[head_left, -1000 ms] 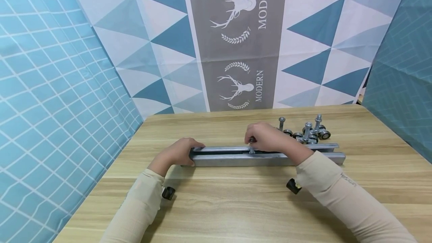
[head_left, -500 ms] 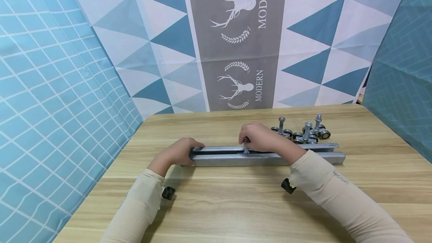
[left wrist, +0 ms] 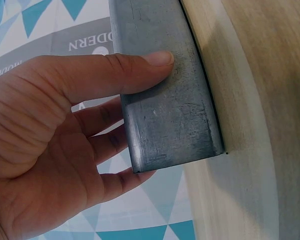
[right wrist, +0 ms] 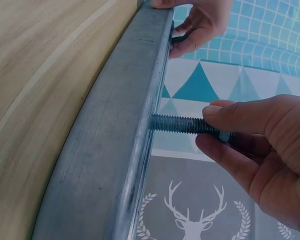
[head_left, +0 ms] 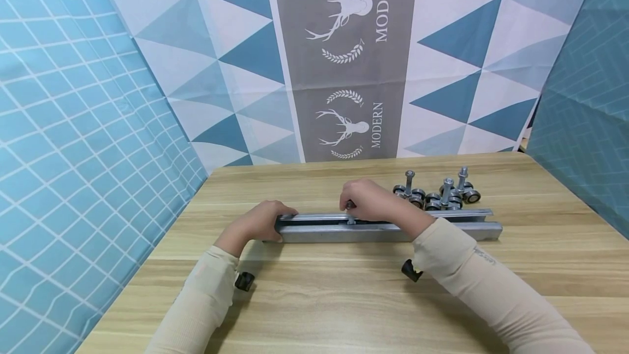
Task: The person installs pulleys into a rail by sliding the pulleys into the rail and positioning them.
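Observation:
A grey metal channel rail (head_left: 314, 234) lies lengthwise on the wooden table, its slot facing up. My left hand (head_left: 262, 222) grips the rail's left end; in the left wrist view the thumb (left wrist: 157, 59) presses one side wall while the fingers go round behind. Near the rail's middle, my right hand (head_left: 366, 201) pinches the upper end of a threaded bolt (right wrist: 177, 124) between thumb and fingers. That bolt stands upright out of the slot, and its lower part is hidden inside the rail.
Behind the rail's right half stand several roller trolleys (head_left: 444, 201) with wheels and upright bolts. The wooden table (head_left: 344, 299) reaches back to a patterned cloth (head_left: 354, 70), and a blue checked cloth (head_left: 73, 124) hangs at the left.
My right hand has moved left along the rail with the bolt between its fingers, bringing more of the nearest trolley into sight. The left hand and the rail stay in place.

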A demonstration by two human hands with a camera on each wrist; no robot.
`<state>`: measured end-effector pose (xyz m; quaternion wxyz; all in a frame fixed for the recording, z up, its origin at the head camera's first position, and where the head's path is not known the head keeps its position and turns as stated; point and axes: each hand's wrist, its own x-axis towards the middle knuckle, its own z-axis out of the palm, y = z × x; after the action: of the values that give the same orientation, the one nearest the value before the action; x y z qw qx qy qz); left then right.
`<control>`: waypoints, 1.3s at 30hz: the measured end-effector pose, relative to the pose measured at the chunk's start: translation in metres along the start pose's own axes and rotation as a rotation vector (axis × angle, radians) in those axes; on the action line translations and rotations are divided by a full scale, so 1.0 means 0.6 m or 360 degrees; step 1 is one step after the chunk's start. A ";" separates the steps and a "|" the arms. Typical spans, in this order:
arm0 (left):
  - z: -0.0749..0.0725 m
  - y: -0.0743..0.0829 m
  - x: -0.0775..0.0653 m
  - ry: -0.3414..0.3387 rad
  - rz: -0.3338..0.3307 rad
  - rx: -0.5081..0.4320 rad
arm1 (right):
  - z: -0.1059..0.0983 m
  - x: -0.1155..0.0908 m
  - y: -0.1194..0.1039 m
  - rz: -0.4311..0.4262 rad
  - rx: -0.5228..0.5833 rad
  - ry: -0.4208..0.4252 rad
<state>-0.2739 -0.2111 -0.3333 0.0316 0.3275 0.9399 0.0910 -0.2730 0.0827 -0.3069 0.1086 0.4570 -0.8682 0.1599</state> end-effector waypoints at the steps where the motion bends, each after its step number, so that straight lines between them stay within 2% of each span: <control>1: 0.000 0.000 0.000 0.0001 -0.0002 0.0001 | 0.001 0.002 -0.001 0.0005 -0.0002 -0.0004; 39: 0.000 -0.005 0.001 -0.0005 -0.0004 -0.0039 | 0.032 0.063 -0.027 -0.0007 0.0017 -0.0039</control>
<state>-0.2765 -0.2131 -0.3337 0.0372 0.3260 0.9391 0.1021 -0.2812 0.0382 -0.3093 0.0960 0.4615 -0.8676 0.1586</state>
